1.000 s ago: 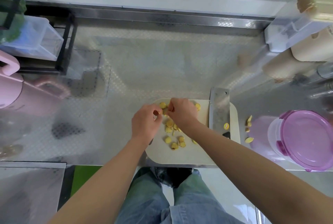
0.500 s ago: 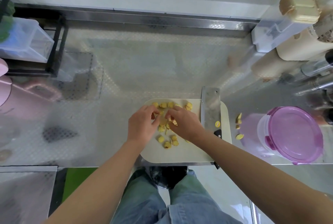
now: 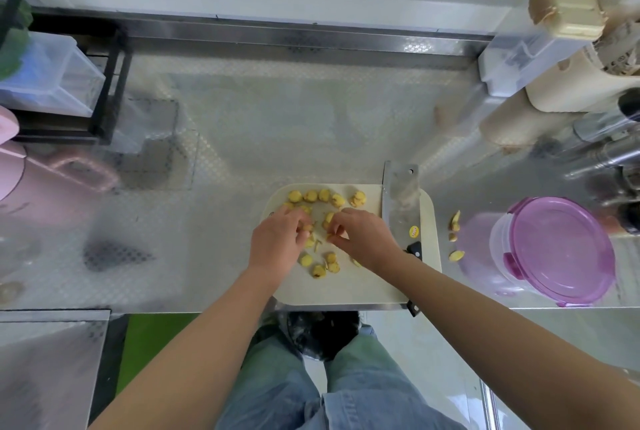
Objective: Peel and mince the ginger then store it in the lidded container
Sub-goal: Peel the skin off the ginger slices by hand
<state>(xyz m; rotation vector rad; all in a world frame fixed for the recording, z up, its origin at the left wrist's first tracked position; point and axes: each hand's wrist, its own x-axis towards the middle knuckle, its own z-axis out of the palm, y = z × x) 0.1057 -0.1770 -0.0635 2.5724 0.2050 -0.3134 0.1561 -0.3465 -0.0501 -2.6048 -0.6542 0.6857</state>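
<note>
Several yellow ginger slices (image 3: pixel 313 197) lie on a pale cutting board (image 3: pixel 353 286) at the counter's front edge. A row of slices runs along the board's far edge, more sit near its middle. My left hand (image 3: pixel 278 239) has its fingers curled down onto slices at the board's centre. My right hand (image 3: pixel 362 235) pinches a ginger slice (image 3: pixel 329 220) just beside it. A cleaver (image 3: pixel 400 201) rests flat on the board's right side. The lidded container (image 3: pixel 554 249), clear with a purple lid, stands closed to the right.
Ginger peel scraps (image 3: pixel 455 237) lie on the steel counter between board and container. A pink jug (image 3: pixel 20 183) and a black rack with clear bins (image 3: pixel 52 83) stand at the left. Bottles and a cream dispenser (image 3: pixel 568 59) crowd the back right.
Both hands drew back from the board's far edge toward its centre, leaving a row of slices lined up along the far edge. The camera view shifted slightly.
</note>
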